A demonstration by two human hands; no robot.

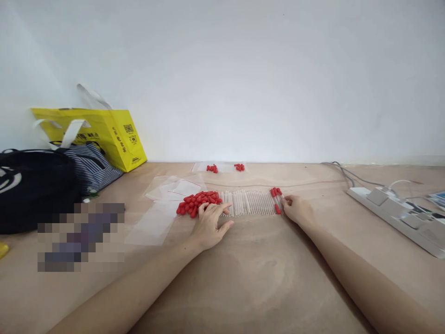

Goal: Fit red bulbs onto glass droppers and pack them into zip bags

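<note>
A row of thin clear tubes [246,203] lies side by side on the table in front of me. At its left end is a pile of red rubber bulbs [194,203]. My left hand [210,225] rests over the pile's right edge and the nearest tubes, fingers apart, with no held item visible. My right hand [298,209] is closed in a pinch at the row's right end, on what looks like a thin clear tube. Several red bulbs [276,191] sit on tube ends beside those fingertips, which partly hide the tube.
Clear plastic bags [149,228] lie left of the pile. Another bag with red-bulbed tubes [227,167] lies by the wall. A yellow bag [128,139], a striped pouch [93,167] and a black bag [38,190] stand left. A power strip [392,218] with plugs and cables is right.
</note>
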